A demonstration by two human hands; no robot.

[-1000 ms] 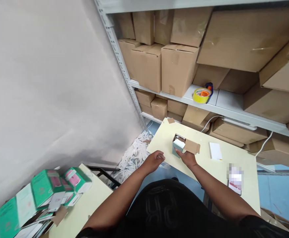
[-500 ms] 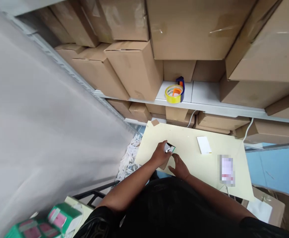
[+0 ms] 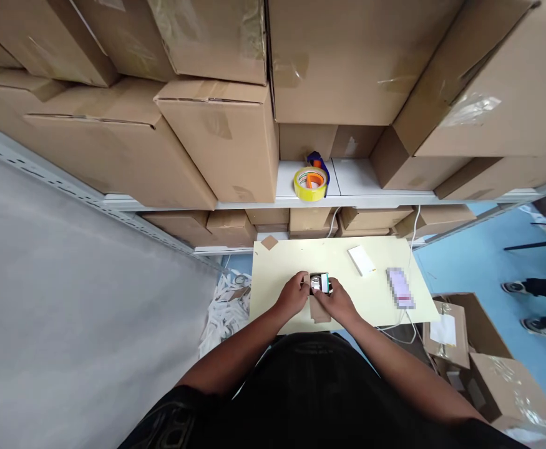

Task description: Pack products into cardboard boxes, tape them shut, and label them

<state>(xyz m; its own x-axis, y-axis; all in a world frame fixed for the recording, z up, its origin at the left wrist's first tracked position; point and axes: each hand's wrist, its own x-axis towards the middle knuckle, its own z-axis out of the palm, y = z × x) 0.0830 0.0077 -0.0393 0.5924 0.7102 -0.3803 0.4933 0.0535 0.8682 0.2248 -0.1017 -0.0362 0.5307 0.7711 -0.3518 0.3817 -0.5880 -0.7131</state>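
Both my hands are at a small open cardboard box (image 3: 320, 310) near the front edge of the pale yellow table (image 3: 277, 268). A brown flap hangs toward me, and something silver and white with a green edge shows inside; its kind is too small to make out. My left hand (image 3: 294, 295) pinches the box's left side. On the right, my right hand (image 3: 338, 302) grips the other side, its thumb over the opening. A flat white box (image 3: 361, 260) lies on the table beyond my right hand.
A blurred-out phone-like object (image 3: 400, 288) with a cable lies at the table's right. Yellow tape on a dispenser (image 3: 311, 183) sits on the shelf among cardboard boxes (image 3: 226, 143). Paper shreds (image 3: 226, 312) lie left; cartons (image 3: 445, 337) and a person's legs (image 3: 544, 305) are right.
My view has turned to the right. My right hand has moved from beside the small box onto its right side, and the box now faces me squarely with its flap hanging down.
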